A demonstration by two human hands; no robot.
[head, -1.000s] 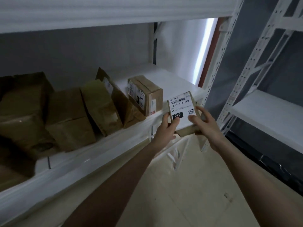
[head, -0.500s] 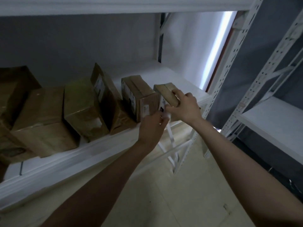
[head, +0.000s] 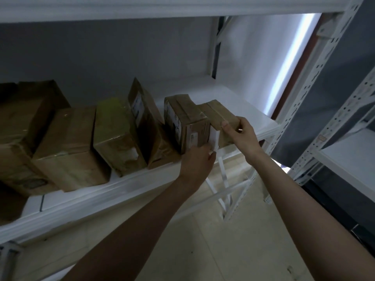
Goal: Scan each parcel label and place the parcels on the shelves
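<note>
A small brown cardboard parcel (head: 218, 116) stands on the white shelf (head: 239, 102), pressed against the right side of a taped brown parcel (head: 185, 122). Its white label (head: 214, 137) faces the front edge. My right hand (head: 241, 131) grips the small parcel's top front corner, thumb on top. My left hand (head: 199, 161) is at the shelf's front edge, fingers curled up against the label end and bottom of the small parcel.
Several more brown parcels (head: 119, 134) stand in a row to the left along the shelf. An upper shelf (head: 162, 7) hangs overhead. White perforated uprights (head: 316, 78) rise at the right, and a second rack (head: 349, 159) stands further right. Tiled floor (head: 233, 240) lies below.
A second ago I held the small parcel in front of the shelf with its label facing me. It has since been turned and set onto the shelf beside the taped parcel.
</note>
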